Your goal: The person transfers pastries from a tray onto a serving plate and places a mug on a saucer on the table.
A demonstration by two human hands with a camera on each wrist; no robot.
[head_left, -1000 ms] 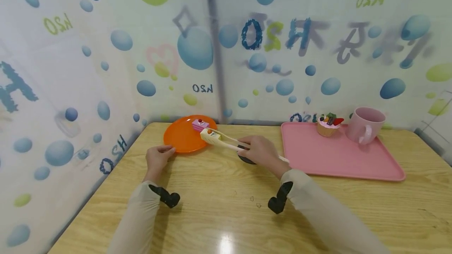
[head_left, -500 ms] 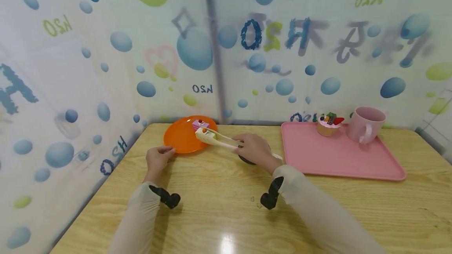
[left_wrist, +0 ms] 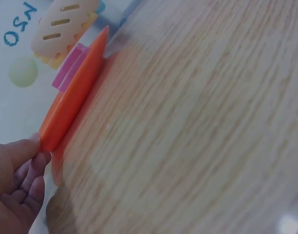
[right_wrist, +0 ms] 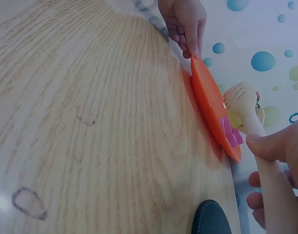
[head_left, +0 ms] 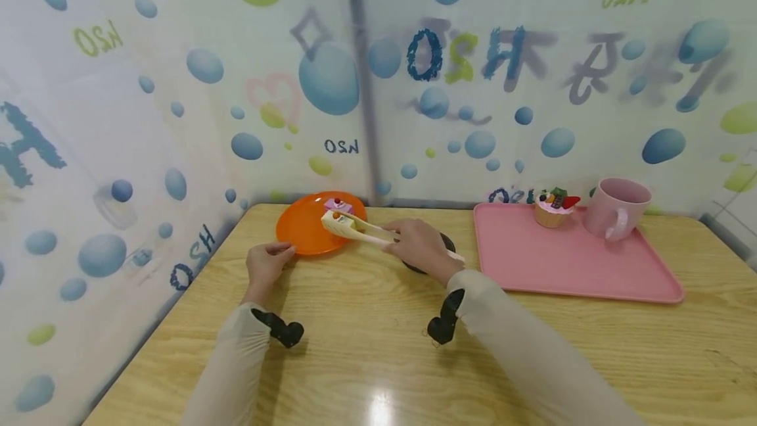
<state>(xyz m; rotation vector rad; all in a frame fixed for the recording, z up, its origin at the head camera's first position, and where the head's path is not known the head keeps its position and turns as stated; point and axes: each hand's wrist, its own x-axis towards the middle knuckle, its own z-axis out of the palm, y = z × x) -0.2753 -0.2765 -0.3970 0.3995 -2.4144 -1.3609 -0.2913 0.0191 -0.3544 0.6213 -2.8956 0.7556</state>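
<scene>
My left hand [head_left: 266, 264] pinches the near left rim of the orange plate [head_left: 304, 232]; thumb and fingers on that rim show in the left wrist view. A pink cake piece [head_left: 342, 204] rests on the plate's right part. My right hand [head_left: 418, 246] grips cream tongs [head_left: 374, 240], their slotted heads [right_wrist: 240, 100] closed round a yellow cake piece [head_left: 332, 223]. This piece is above the plate, in front of the pink one. In the left wrist view the tongs' head [left_wrist: 64, 28] hides most of the yellow piece.
A black round object [head_left: 447, 242] lies partly under my right hand. On the right, a pink tray [head_left: 568, 268] holds a cupcake [head_left: 551, 214] and a pink mug [head_left: 615, 209] at its back. A patterned wall stands behind the wooden table [head_left: 367, 347].
My right hand has moved left with the tongs, carrying the yellow cake piece farther over the plate. My left hand has stayed on the rim.
</scene>
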